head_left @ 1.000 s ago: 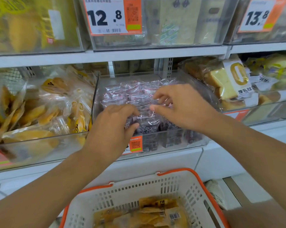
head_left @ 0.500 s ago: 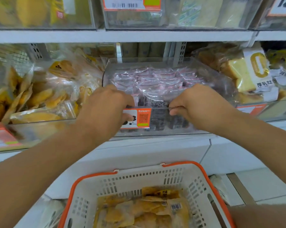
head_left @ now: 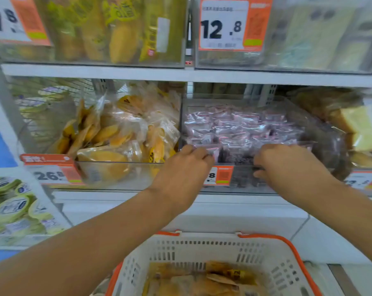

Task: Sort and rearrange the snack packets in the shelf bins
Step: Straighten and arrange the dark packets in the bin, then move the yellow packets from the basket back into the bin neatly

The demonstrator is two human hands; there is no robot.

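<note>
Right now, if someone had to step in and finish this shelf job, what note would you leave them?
Left hand and right hand: both curled over the front rim of the clear bin of purple packets.
Purple packets lie in fairly neat rows in that bin.
Yellow packets sit jumbled in the bin to its left; more lie in the orange-rimmed basket below.
Left: sort the yellow bin and shelve the basket's packets.

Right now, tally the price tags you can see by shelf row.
Upper row: 2, a cut-off tag and the 12.8 tag.
Lower row: 3, the 26.8 tag, the middle tag behind the left hand, the right tag.
Total: 5
</note>
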